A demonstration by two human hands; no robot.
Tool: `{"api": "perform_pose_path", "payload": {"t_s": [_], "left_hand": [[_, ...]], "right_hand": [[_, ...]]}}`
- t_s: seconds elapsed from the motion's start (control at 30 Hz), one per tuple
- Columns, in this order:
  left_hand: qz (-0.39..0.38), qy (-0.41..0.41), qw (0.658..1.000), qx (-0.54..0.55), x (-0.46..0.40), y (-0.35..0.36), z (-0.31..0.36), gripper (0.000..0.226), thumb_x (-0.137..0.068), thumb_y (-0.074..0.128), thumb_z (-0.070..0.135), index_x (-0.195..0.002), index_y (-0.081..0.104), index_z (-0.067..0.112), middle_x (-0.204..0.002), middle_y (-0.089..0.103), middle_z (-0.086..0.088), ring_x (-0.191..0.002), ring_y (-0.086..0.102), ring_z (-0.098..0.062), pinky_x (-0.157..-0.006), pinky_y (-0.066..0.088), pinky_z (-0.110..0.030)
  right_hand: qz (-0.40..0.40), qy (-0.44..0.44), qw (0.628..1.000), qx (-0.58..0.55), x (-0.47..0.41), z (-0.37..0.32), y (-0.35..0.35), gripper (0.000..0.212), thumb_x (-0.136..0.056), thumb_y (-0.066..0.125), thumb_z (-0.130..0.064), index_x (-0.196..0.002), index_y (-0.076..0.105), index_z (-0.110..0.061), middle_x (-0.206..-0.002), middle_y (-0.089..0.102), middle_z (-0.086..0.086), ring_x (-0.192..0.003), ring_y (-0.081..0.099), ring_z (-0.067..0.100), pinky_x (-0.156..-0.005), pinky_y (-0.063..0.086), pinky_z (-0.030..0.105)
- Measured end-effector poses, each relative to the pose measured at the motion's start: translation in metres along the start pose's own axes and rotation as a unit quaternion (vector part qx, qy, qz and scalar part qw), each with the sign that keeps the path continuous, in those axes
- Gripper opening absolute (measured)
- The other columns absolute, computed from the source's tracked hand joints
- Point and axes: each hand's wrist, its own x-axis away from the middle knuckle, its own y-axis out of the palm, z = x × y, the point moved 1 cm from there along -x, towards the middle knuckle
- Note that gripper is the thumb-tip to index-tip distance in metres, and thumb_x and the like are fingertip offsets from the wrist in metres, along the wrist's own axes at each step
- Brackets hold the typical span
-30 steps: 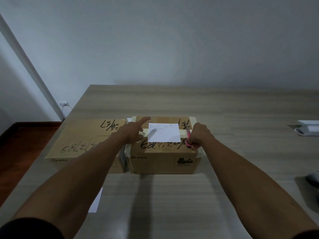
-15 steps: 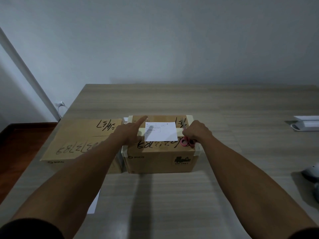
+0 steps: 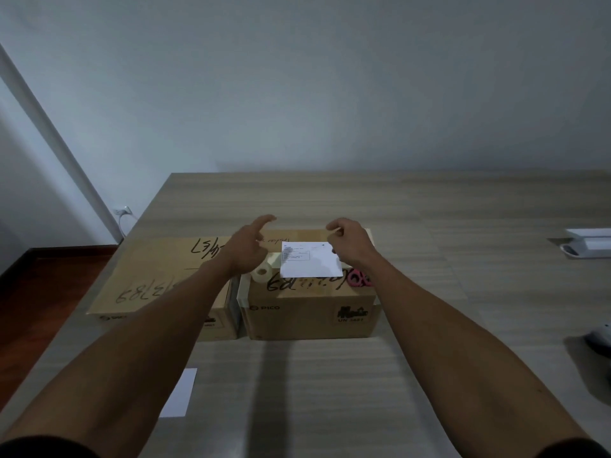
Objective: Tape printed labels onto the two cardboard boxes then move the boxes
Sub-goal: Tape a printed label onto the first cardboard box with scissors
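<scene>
While both hands hover over the right cardboard box [image 3: 307, 309], a person is midway through taping its printed label [image 3: 310, 264].

Left hand [image 3: 246, 249] has loosely straightened fingers and holds nothing; right hand [image 3: 350, 246] pinches something small and pale, seemingly a strip of tape. The label lies on the closed box top, between a tape roll [image 3: 263, 271] and pink scissors [image 3: 358, 279]. Next move likely calls for pressing tape along the label's far edge. Left box [image 3: 158, 276], also closed, is unlabelled; a second label [image 3: 178, 393] waits on the table [image 3: 429, 375].
</scene>
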Motion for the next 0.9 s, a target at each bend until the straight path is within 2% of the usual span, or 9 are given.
{"api": "perform_pose_path", "payload": {"t_s": [0.07,0.13,0.2,0.3,0.4,0.5,0.6,0.77,0.9], "left_hand": [[0.019,0.002,0.992,0.127,0.000,0.001,0.007,0.067,-0.091,0.049,-0.006,-0.142,0.048,0.038,-0.133,0.047,-0.020,-0.099,0.057,-0.028,-0.071,0.046,-0.030],[0.025,-0.020,0.975,0.220,0.001,0.004,0.017,0.063,-0.092,0.045,-0.007,-0.137,0.055,0.036,-0.138,0.041,-0.018,-0.086,0.055,-0.024,-0.067,0.049,-0.033],[0.028,-0.044,0.959,0.278,0.002,0.007,0.029,0.062,-0.093,0.045,-0.007,-0.136,0.057,0.036,-0.137,0.042,-0.014,-0.079,0.052,-0.023,-0.070,0.049,-0.036],[0.022,-0.063,0.936,0.347,0.006,0.010,0.043,0.065,-0.091,0.047,-0.007,-0.134,0.059,0.040,-0.136,0.042,-0.011,-0.088,0.053,-0.024,-0.075,0.051,-0.038],[0.009,-0.079,0.922,0.380,0.009,0.013,0.052,0.069,-0.088,0.048,-0.006,-0.133,0.058,0.045,-0.139,0.042,-0.008,-0.105,0.057,-0.024,-0.085,0.055,-0.041],[-0.009,-0.081,0.915,0.395,0.011,0.016,0.058,0.070,-0.090,0.047,-0.005,-0.135,0.056,0.047,-0.142,0.040,-0.009,-0.117,0.056,-0.025,-0.090,0.055,-0.043],[-0.022,-0.081,0.915,0.396,0.013,0.019,0.061,0.071,-0.089,0.047,-0.005,-0.134,0.056,0.049,-0.144,0.040,-0.008,-0.112,0.057,-0.024,-0.095,0.055,-0.047],[-0.015,-0.087,0.909,0.407,0.016,0.022,0.065,0.073,-0.088,0.047,-0.007,-0.134,0.056,0.049,-0.141,0.042,-0.008,-0.110,0.056,-0.023,-0.100,0.054,-0.049],[-0.020,-0.089,0.894,0.438,0.018,0.021,0.069,0.073,-0.089,0.047,-0.007,-0.134,0.057,0.049,-0.140,0.044,-0.007,-0.116,0.056,-0.021,-0.098,0.055,-0.046]], "right_hand": [[-0.010,-0.025,0.998,-0.064,0.003,-0.011,0.005,0.025,-0.099,0.056,-0.013,-0.122,0.067,-0.014,-0.109,0.066,0.003,-0.093,0.068,0.023,-0.067,0.053,0.029],[-0.017,-0.030,0.992,-0.122,0.006,-0.023,0.008,0.025,-0.101,0.057,-0.015,-0.123,0.069,-0.012,-0.110,0.068,0.001,-0.089,0.068,0.019,-0.062,0.052,0.026],[-0.025,-0.012,0.984,-0.174,0.006,-0.033,0.012,0.024,-0.101,0.058,-0.017,-0.121,0.071,-0.013,-0.112,0.069,0.002,-0.090,0.067,0.017,-0.061,0.053,0.026],[-0.044,0.046,0.960,-0.272,0.008,-0.044,0.017,0.024,-0.099,0.057,-0.018,-0.115,0.074,-0.011,-0.117,0.069,0.008,-0.094,0.067,0.019,-0.064,0.055,0.030],[-0.068,0.073,0.938,-0.331,0.013,-0.049,0.020,0.026,-0.097,0.060,-0.022,-0.113,0.073,-0.007,-0.121,0.069,0.010,-0.102,0.066,0.023,-0.072,0.054,0.037],[-0.078,0.079,0.926,-0.361,0.016,-0.050,0.022,0.028,-0.095,0.063,-0.025,-0.112,0.074,-0.006,-0.122,0.070,0.009,-0.104,0.065,0.023,-0.073,0.053,0.037],[-0.077,0.076,0.923,-0.369,0.017,-0.050,0.024,0.025,-0.092,0.069,-0.024,-0.110,0.075,-0.007,-0.119,0.073,0.007,-0.104,0.066,0.022,-0.073,0.051,0.036],[-0.050,0.067,0.929,-0.360,0.018,-0.048,0.024,0.015,-0.091,0.075,-0.019,-0.103,0.076,-0.009,-0.099,0.072,0.002,-0.095,0.065,0.019,-0.069,0.050,0.033],[-0.058,0.081,0.925,-0.366,0.020,-0.048,0.024,0.027,-0.093,0.070,-0.015,-0.120,0.069,-0.011,-0.111,0.071,0.006,-0.105,0.066,0.022,-0.073,0.053,0.035]]}}
